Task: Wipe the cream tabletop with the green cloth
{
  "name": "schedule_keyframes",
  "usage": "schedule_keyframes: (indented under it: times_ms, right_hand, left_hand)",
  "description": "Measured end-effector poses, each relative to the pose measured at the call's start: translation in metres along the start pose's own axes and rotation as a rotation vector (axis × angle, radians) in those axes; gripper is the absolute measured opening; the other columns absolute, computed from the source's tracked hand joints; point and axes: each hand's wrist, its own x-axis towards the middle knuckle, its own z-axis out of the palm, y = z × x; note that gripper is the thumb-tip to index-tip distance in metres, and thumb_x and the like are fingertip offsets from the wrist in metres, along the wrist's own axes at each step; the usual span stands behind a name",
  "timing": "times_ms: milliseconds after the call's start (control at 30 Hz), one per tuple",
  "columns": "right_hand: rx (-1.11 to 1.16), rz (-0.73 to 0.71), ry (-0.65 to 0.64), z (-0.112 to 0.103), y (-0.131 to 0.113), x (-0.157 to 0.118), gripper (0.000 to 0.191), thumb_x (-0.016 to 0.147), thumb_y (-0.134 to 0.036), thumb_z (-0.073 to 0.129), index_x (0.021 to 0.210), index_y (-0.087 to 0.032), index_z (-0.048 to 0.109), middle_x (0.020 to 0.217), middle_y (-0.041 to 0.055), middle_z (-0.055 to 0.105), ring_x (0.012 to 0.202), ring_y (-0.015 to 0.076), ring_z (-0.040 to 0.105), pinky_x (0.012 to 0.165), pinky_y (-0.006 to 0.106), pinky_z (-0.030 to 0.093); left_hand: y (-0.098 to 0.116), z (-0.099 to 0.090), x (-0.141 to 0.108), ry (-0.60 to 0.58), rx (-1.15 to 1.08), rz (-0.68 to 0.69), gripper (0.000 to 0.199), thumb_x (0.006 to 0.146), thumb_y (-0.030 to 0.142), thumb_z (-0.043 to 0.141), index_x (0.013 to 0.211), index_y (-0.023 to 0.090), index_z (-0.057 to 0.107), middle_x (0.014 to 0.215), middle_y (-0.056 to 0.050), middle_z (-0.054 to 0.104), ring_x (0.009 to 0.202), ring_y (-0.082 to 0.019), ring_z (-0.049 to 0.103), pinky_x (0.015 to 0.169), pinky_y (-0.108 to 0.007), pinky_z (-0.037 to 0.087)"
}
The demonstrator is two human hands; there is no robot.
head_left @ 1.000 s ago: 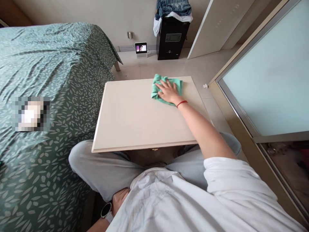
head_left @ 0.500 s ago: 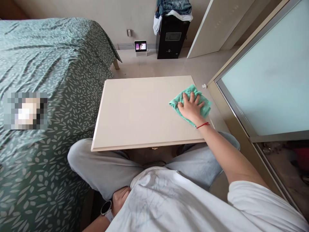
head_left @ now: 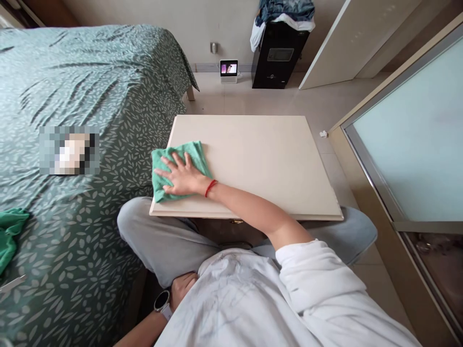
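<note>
A cream tabletop (head_left: pixel 260 159) lies across my knees. Near its left end, my right hand (head_left: pixel 181 177) is spread flat on a green cloth (head_left: pixel 197 154), fingers apart and palm down. The cloth's left part reaches past the table's left edge. A red string circles my right wrist. Down in my lap, my left hand (head_left: pixel 183 289), with a watch (head_left: pixel 162 300) on the wrist, rests against my shirt; its fingers are curled, their tips hidden.
A bed (head_left: pixel 126 120) with a leaf-patterned cover stands at the left, with another green cloth (head_left: pixel 10 233) and a blurred item on it. Ahead are a small screen (head_left: pixel 228 70) and a black cabinet (head_left: pixel 280 55). Sliding doors (head_left: pixel 415 135) stand at the right.
My right hand has swept from the table's right end to its left end along with the cloth. The view has shifted left, and a second green cloth now shows on the bed.
</note>
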Motion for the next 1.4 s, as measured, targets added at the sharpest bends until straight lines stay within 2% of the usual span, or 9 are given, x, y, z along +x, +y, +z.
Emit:
schedule_keyframes:
  times_ms: [133, 267, 433, 633, 767, 900, 1000, 1133, 1400]
  right_hand:
    - [-0.050, -0.320, -0.066, 0.015, -0.016, -0.007, 0.068, 0.112, -0.040, 0.067, 0.180, -0.036, 0.067, 0.198, 0.0091, 0.047, 0.186, 0.0497, 0.031, 0.147, 0.081, 0.023]
    - [-0.011, -0.327, -0.091, -0.001, 0.018, -0.036, 0.072, 0.111, -0.039, 0.068, 0.183, -0.042, 0.062, 0.199, 0.0048, 0.046, 0.185, 0.0451, 0.035, 0.148, 0.080, 0.019]
    - [-0.014, 0.080, -0.047, -0.043, 0.103, -0.103, 0.075, 0.115, -0.049, 0.063, 0.189, -0.034, 0.056, 0.203, 0.0092, 0.035, 0.188, 0.0488, 0.025, 0.149, 0.080, 0.012]
    - [-0.094, 0.637, 0.062, -0.078, 0.179, -0.229, 0.077, 0.120, -0.056, 0.046, 0.193, -0.032, 0.047, 0.205, 0.0106, 0.030, 0.189, 0.0476, 0.024, 0.147, 0.083, 0.020]
    - [-0.161, 0.947, 0.179, -0.073, 0.181, -0.305, 0.077, 0.120, -0.057, 0.037, 0.190, -0.030, 0.049, 0.203, 0.0156, 0.035, 0.186, 0.0513, 0.029, 0.140, 0.089, 0.031]
    - [-0.189, 1.177, 0.289, -0.056, 0.148, -0.341, 0.079, 0.119, -0.058, 0.033, 0.190, -0.029, 0.047, 0.200, 0.0233, 0.036, 0.177, 0.0599, 0.042, 0.124, 0.096, 0.047]
    - [-0.199, 1.287, 0.276, -0.050, 0.120, -0.329, 0.082, 0.119, -0.059, 0.032, 0.191, -0.022, 0.047, 0.200, 0.0273, 0.034, 0.177, 0.0642, 0.040, 0.127, 0.098, 0.043]
    - [-0.172, 1.214, 0.248, -0.048, 0.091, -0.267, 0.083, 0.119, -0.055, 0.041, 0.190, -0.013, 0.049, 0.200, 0.0297, 0.033, 0.180, 0.0680, 0.032, 0.135, 0.099, 0.031]
    - [-0.080, 0.390, 0.091, -0.009, -0.018, -0.087, 0.079, 0.121, -0.055, 0.056, 0.191, -0.017, 0.049, 0.202, 0.0234, 0.029, 0.183, 0.0612, 0.029, 0.139, 0.097, 0.028]
  left_hand:
    - [0.000, 0.000, -0.001, -0.005, 0.007, -0.016, 0.035, 0.080, 0.031, 0.031, 0.048, 0.019, 0.036, 0.043, 0.003, 0.042, 0.037, -0.007, 0.039, 0.041, -0.019, 0.025]
    - [0.002, -0.001, 0.000, -0.014, 0.005, -0.022, 0.034, 0.079, 0.032, 0.032, 0.048, 0.019, 0.037, 0.043, 0.003, 0.043, 0.038, -0.007, 0.040, 0.041, -0.019, 0.025]
    - [0.003, -0.001, 0.001, -0.021, 0.002, -0.040, 0.034, 0.078, 0.034, 0.033, 0.048, 0.020, 0.037, 0.044, 0.003, 0.043, 0.038, -0.007, 0.041, 0.041, -0.020, 0.025]
    - [0.006, -0.002, 0.004, 0.006, -0.020, -0.035, 0.033, 0.076, 0.033, 0.037, 0.046, 0.019, 0.034, 0.043, 0.004, 0.040, 0.038, -0.007, 0.038, 0.041, -0.020, 0.023]
    - [0.007, -0.003, 0.006, 0.016, -0.029, -0.031, 0.030, 0.075, 0.028, 0.039, 0.046, 0.019, 0.033, 0.043, 0.004, 0.039, 0.038, -0.007, 0.038, 0.042, -0.021, 0.021]
    - [0.008, -0.004, 0.008, 0.020, -0.043, -0.006, 0.032, 0.075, 0.028, 0.038, 0.045, 0.019, 0.032, 0.042, 0.004, 0.038, 0.037, -0.007, 0.036, 0.041, -0.022, 0.020]
    - [0.008, -0.005, 0.009, 0.025, -0.045, -0.007, 0.033, 0.076, 0.029, 0.038, 0.045, 0.019, 0.032, 0.042, 0.004, 0.037, 0.038, -0.007, 0.036, 0.042, -0.022, 0.020]
    - [0.006, -0.004, 0.008, 0.020, -0.045, 0.007, 0.033, 0.077, 0.030, 0.038, 0.046, 0.019, 0.035, 0.043, 0.004, 0.039, 0.038, -0.007, 0.037, 0.042, -0.021, 0.022]
    - [0.006, -0.007, 0.009, 0.001, -0.027, -0.024, 0.040, 0.082, 0.030, 0.025, 0.045, 0.018, 0.036, 0.042, 0.004, 0.040, 0.036, -0.005, 0.037, 0.040, -0.018, 0.024]
